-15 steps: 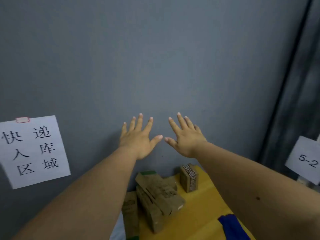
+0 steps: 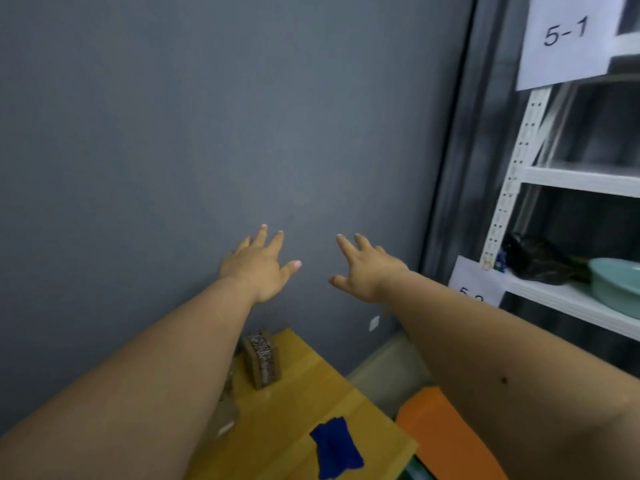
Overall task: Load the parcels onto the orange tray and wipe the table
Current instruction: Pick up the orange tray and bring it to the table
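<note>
Brown parcel (image 2: 262, 358) is standing upright on the yellow worktop (image 2: 294, 403), patterned face turned right; both hands (image 2: 258, 268) (image 2: 363, 271) are hovering spread, holding nothing

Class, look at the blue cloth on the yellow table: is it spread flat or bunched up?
Bunched up. The blue cloth lies crumpled in uneven folds on the yellow table, untouched by either hand.

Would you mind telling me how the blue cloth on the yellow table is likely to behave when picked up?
The blue cloth lies crumpled and flat on the table, so it is probably floppy and will drape from a pinch. It looks thin, so likely light. It seems unlikely to roll or break.
</note>
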